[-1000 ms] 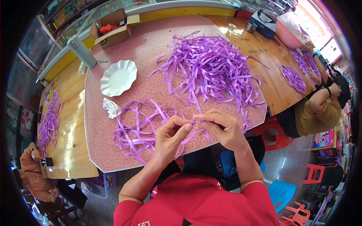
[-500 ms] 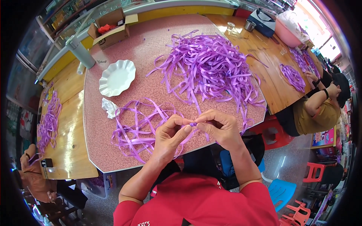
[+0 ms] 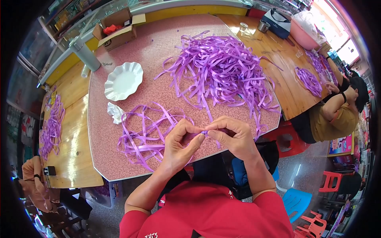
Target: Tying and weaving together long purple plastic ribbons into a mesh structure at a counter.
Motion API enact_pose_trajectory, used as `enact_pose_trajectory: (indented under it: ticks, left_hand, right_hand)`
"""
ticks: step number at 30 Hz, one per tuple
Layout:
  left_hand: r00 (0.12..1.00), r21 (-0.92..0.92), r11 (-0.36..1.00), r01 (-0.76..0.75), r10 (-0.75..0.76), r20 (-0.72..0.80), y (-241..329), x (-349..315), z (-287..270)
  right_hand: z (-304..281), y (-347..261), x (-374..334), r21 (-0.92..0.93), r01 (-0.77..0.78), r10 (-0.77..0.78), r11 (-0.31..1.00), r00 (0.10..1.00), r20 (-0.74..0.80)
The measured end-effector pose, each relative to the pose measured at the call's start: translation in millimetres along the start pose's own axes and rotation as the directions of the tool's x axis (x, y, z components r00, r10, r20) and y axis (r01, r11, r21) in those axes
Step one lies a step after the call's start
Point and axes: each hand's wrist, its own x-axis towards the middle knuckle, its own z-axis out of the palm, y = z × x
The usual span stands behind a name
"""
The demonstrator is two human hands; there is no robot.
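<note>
Just above the table's near edge, my left hand (image 3: 181, 143) and my right hand (image 3: 233, 137) meet tip to tip. Both are closed in a pinch on a small bunched bit of purple ribbon (image 3: 204, 132), mostly covered by the fingertips. Loose loops of purple ribbon (image 3: 135, 137) lie on the pink speckled table (image 3: 158, 51) to the left of my hands. Beyond them, a large tangled heap of purple ribbon (image 3: 222, 67) spreads toward the right edge, with one strand trailing down toward my right hand.
At the left are a white scalloped plate (image 3: 124, 81), crumpled white paper (image 3: 115, 113), a grey-green flask (image 3: 85, 54) and an open cardboard box (image 3: 117, 33). Co-workers sit at wooden tables on both sides, with more ribbon (image 3: 308, 82) beside them. A red stool (image 3: 287, 139) stands right.
My hands keep the same pinch on the ribbon and have barely shifted. The co-worker at the left has moved an arm; the one at the right has a hand raised farther out.
</note>
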Motion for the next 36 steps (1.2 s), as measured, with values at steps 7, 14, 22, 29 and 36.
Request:
enact_pose_trajectory:
  ticks: [7,14,22,29,36]
  left_hand:
    - [0.996,0.072,0.997,-0.026,0.032,-0.083,-4.1,-0.2,5.2]
    - [0.999,-0.057,0.998,0.035,-0.037,-0.021,3.6,-2.4,5.3]
    - [0.993,0.017,0.994,-0.111,0.112,-0.037,10.4,-5.3,10.0]
    - [0.990,0.122,0.983,-0.137,0.140,-0.017,15.2,-7.9,6.2]
    - [0.947,0.264,0.912,-0.313,0.320,0.017,22.4,-4.4,6.9]
  right_hand:
    - [10.4,0.3,-4.5,-0.114,0.123,-0.132,0.986,0.988,-0.077]
    - [6.8,4.1,-5.7,-0.050,0.096,-0.099,0.994,0.993,-0.070]
    - [16.4,4.7,-9.2,0.060,0.100,-0.091,0.993,0.986,-0.140]
    - [17.9,2.7,-15.2,0.225,0.006,0.030,0.974,0.988,-0.154]
    - [15.5,0.7,-16.8,-0.055,0.226,-0.232,0.973,0.964,-0.133]
